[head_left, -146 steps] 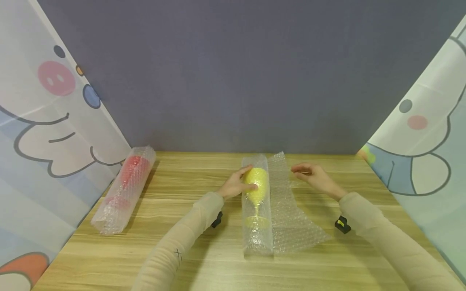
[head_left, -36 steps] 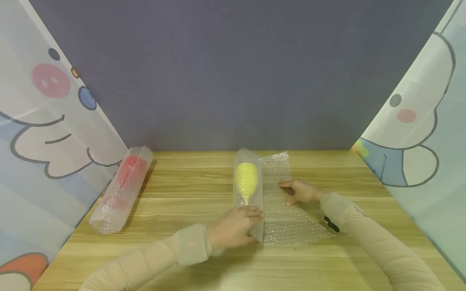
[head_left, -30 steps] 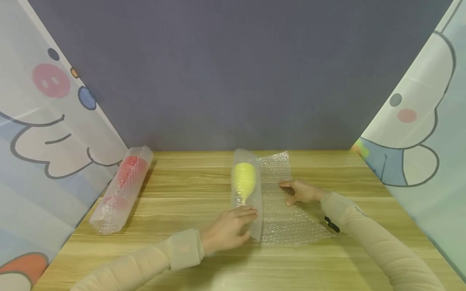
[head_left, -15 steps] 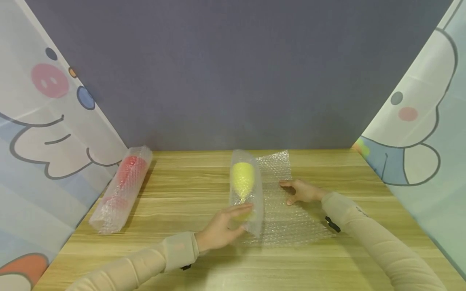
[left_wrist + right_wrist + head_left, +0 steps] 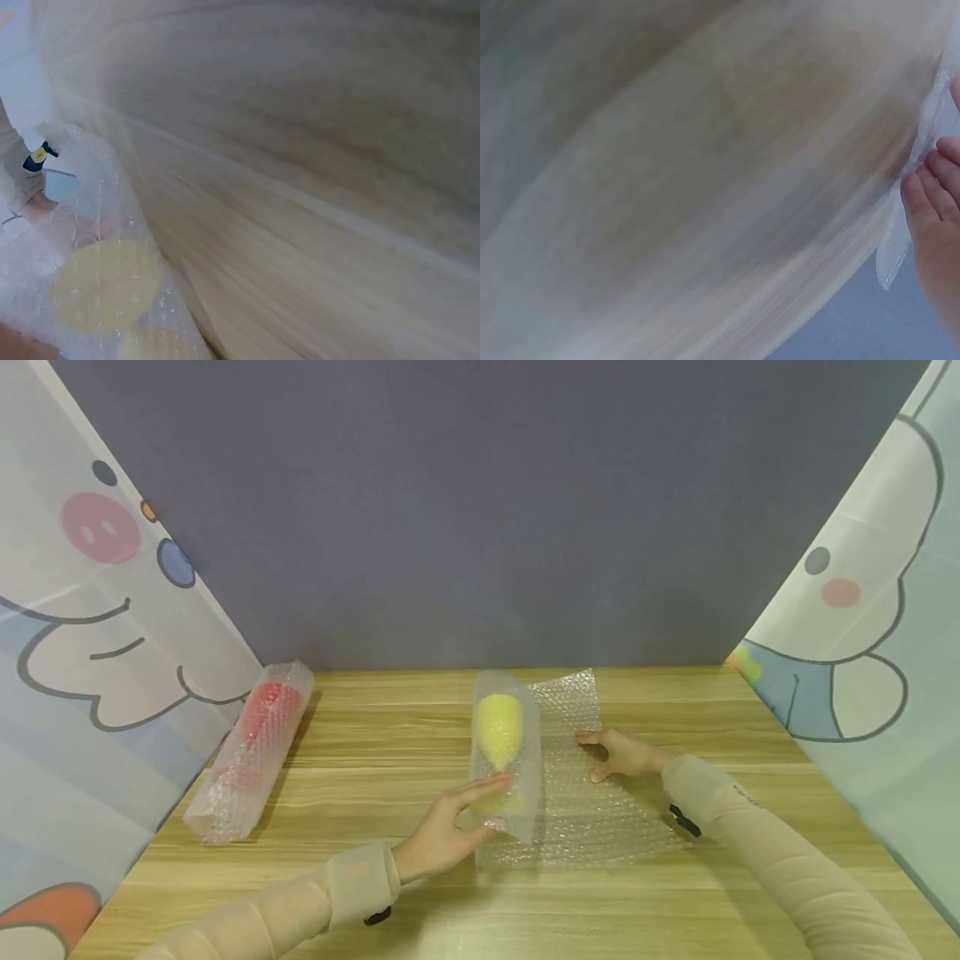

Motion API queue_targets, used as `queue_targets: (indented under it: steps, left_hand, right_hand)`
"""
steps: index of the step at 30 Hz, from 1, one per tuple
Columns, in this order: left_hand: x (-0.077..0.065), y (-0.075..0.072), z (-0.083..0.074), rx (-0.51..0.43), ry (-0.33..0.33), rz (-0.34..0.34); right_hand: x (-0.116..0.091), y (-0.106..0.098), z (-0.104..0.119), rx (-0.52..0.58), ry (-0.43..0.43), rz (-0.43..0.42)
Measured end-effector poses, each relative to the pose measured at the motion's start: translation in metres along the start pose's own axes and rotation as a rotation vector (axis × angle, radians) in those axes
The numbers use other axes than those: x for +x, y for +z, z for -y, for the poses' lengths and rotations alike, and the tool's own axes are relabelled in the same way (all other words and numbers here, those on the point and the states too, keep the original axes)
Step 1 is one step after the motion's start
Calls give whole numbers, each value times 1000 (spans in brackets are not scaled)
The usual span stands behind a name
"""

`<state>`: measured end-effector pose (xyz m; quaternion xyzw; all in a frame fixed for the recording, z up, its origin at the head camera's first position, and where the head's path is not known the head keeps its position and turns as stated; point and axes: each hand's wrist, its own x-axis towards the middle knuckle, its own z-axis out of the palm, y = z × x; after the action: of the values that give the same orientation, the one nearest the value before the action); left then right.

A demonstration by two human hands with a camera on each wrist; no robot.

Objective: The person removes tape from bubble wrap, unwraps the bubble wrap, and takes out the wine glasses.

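A yellow goblet (image 5: pixel 500 727) lies inside bubble wrap (image 5: pixel 528 777) in the middle of the table; its round base (image 5: pixel 106 286) shows through the film in the left wrist view. My left hand (image 5: pixel 442 831) is at the near end of the roll, its straight fingers lying over the wrap by the goblet's stem and its thumb apart near the wrap's edge. To the right, a loose flap of the wrap lies flat. My right hand (image 5: pixel 621 754) rests on the flap's right edge, thumb and fingers spread; its extended fingers touch the film in the right wrist view.
A second bubble-wrapped roll (image 5: pixel 251 752) with a red goblet inside lies at the left side of the wooden table (image 5: pixel 360 735). A dark panel (image 5: pixel 480 518) stands behind the table, and printed cartoon sheets (image 5: pixel 97 635) flank both sides.
My left hand has moved from the goblet's bowl to its near end, then slid left. The roll has shifted slightly left. My right hand has come down onto the flap and stayed there.
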<state>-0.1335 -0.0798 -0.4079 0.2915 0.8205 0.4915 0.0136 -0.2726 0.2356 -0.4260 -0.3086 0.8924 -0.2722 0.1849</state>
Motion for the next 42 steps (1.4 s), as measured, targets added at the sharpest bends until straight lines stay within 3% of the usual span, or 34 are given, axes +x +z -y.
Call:
queue_targets:
  steps: [7, 12, 27, 36, 42]
  left_hand:
    - [-5, -5, -1, -9, 48, -53]
    - [-8, -10, -1, -46, 43, -100]
    - [-23, -32, 0, -57, 83, -339]
    - [-31, -45, 1, -83, 184, -488]
    - [-39, -56, 3, -83, 186, -537]
  right_hand:
    - [1, 1, -1, 20, 23, 10]
    - [1, 2, -3, 39, 19, 14]
    - [3, -3, 1, -22, 17, 21]
    - [3, -3, 2, -51, -3, -10]
    - [2, -4, 2, -34, -9, -16]
